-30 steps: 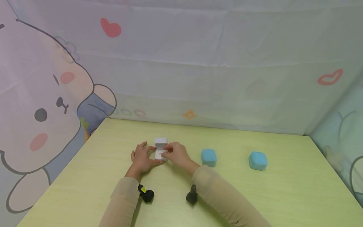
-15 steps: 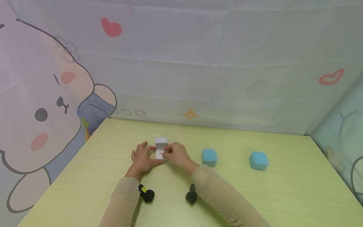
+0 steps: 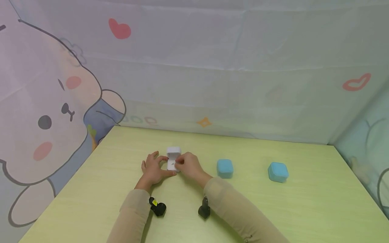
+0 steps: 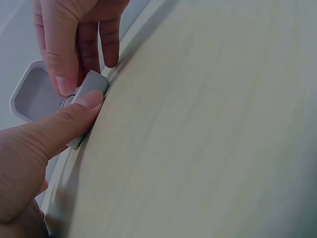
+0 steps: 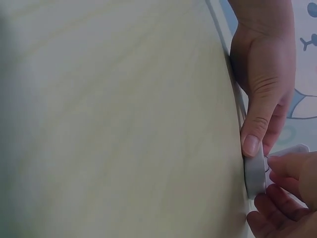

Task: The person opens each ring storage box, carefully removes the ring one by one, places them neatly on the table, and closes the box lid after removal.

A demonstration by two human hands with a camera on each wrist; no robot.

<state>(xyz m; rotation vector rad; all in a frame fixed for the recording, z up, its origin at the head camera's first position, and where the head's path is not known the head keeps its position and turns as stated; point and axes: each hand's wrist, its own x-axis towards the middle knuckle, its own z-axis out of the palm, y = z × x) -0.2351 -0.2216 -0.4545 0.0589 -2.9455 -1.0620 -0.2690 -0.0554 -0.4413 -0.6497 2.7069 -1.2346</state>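
A small white ring box stands on the table with its lid raised, its grey lining showing in the left wrist view. My left hand grips the box from the left, thumb along the front of the base and index finger toward the back. A thin silver ring stands up from the box's insert. Reaching in from the right, my right hand pinches the ring between thumb and index finger; its other fingers curl beside the base. The fingertips partly hide the ring.
Two light blue boxes with rounded corners, a nearer one and a farther one, stand to the right on the pale wooden table. A printed cloth hangs behind the table's back edge. Black wrist cameras sit at both cuffs.
Both hands stay at the white box. The right fingertips shift very slightly at the ring; the whole head view drifts a little.
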